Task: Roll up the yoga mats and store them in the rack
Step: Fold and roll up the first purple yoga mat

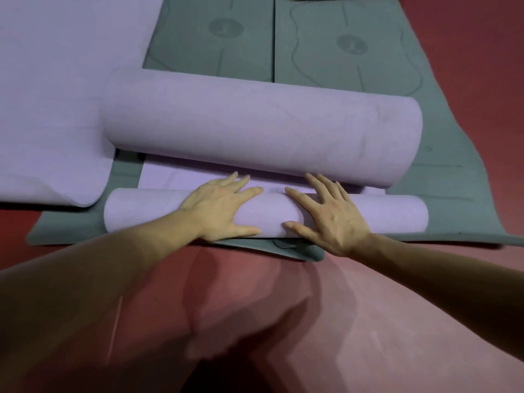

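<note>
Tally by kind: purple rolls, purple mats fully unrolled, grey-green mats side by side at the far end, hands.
Purple rolls: 2, thick roll and thin roll
Fully unrolled purple mat: 1
Grey-green mats side by side: 2, left mat and right mat
Hands: 2, left hand and right hand
Total: 7

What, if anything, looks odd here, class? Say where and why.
The purple mat is rolled from both ends: a small roll under the left hand and right hand, a big loose roll just beyond. The grey mat's near edge is buckled.
</note>
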`<action>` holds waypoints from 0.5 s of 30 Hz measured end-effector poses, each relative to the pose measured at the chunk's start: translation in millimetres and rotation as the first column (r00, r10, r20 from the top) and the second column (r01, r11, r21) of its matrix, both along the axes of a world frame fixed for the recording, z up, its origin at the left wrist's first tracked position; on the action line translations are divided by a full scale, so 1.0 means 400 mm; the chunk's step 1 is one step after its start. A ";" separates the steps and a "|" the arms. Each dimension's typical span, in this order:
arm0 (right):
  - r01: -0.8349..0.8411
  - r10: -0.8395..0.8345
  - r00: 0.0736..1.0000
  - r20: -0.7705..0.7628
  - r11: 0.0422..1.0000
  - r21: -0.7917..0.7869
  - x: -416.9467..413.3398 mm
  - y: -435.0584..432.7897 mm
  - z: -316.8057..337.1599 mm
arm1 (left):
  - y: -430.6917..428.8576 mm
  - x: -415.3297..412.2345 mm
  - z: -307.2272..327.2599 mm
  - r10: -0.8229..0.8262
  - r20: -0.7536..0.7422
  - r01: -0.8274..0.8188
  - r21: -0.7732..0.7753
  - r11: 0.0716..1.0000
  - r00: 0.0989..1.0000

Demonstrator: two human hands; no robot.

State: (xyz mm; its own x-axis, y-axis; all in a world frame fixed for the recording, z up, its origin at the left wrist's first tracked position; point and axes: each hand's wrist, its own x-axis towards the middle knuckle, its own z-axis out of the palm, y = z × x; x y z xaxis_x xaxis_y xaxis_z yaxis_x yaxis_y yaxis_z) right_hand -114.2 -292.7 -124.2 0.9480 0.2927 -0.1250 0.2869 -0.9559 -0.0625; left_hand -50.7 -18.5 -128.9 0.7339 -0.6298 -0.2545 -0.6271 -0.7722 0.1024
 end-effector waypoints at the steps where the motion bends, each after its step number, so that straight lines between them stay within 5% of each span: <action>1: -0.004 0.004 1.000 -0.014 1.000 0.000 -0.003 0.001 -0.002 | -0.003 0.016 0.001 0.001 -0.003 -0.001 -0.009 1.000 1.000; 8: 0.008 -0.016 0.994 -0.108 0.998 -0.070 0.072 -0.011 0.004 | -0.015 0.064 0.013 -0.009 0.079 0.006 0.038 0.999 0.997; 15: 0.061 -0.063 0.996 -0.058 0.997 -0.038 0.137 -0.024 0.019 | -0.020 0.014 -0.005 0.049 0.149 -0.035 -0.092 0.995 0.988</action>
State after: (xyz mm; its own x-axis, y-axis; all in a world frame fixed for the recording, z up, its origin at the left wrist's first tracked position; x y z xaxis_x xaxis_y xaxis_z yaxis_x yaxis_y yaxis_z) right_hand -59.5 -302.2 -116.5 0.9550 0.2274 -0.1904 0.2235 -0.9738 -0.0422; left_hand -44.9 -26.3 -131.1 0.7858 -0.6128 -0.0835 -0.6079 -0.7902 0.0781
